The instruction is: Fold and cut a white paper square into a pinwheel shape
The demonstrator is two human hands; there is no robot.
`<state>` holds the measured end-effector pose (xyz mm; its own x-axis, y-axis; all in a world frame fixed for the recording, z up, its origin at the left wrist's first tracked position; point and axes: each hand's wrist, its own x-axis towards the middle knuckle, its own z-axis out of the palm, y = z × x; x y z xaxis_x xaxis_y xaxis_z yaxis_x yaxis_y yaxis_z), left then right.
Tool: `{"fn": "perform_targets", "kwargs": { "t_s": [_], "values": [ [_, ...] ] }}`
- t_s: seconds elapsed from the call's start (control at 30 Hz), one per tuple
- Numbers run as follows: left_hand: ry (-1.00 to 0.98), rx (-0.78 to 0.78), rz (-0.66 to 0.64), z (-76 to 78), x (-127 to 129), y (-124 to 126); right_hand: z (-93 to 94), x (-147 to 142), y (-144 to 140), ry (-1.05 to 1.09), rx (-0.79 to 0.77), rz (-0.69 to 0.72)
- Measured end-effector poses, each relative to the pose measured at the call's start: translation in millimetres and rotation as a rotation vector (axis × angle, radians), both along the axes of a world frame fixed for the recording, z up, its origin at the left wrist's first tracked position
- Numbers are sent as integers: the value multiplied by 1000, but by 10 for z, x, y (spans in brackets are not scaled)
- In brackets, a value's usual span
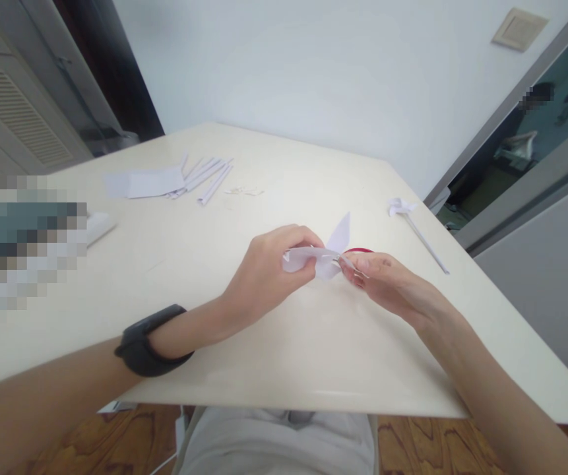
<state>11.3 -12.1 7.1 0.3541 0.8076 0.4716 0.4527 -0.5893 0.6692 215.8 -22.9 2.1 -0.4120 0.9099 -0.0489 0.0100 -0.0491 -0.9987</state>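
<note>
A white paper piece with cut, pointed flaps point(339, 232), shaped like a pinwheel head, is held just above the table. My left hand point(271, 267) pinches its left side between thumb and fingers, a black band on the wrist. On the opposite side, my right hand point(387, 280) has thumb and fingers closed on a flap near the middle. Part of a curved red object point(359, 250) shows behind my right hand; its kind is hidden.
A paper pinwheel on a stick point(425, 237) lies at the right. Toward the back left are paper sheets point(152, 183), several rolled paper sticks point(216, 185) and small scraps point(244, 191). A pixelated object point(21, 241) sits far left. The white table point(313, 369) meets a wall behind.
</note>
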Motion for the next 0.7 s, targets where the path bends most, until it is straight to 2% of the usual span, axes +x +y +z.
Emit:
{"fn": "perform_targets", "kwargs": {
  "t_s": [0.13, 0.27, 0.33, 0.53, 0.7],
  "values": [
    [-1, 11, -6, 10, 0, -4, 24, -13, -15, 11, 13, 48],
    [-43, -113, -26, 19, -19, -7, 59, -37, -38, 20, 11, 45],
    [-80, -204, -61, 11, -26, -7, 64, -64, -49, 23, 19, -2],
    [-131, -387, -112, -50, -4, -14, 5, -176, -82, -87, 70, -274],
    [-179, -438, -147, -68, 25, -27, -60, -219, -124, -206, 108, -320]
  ]
}}
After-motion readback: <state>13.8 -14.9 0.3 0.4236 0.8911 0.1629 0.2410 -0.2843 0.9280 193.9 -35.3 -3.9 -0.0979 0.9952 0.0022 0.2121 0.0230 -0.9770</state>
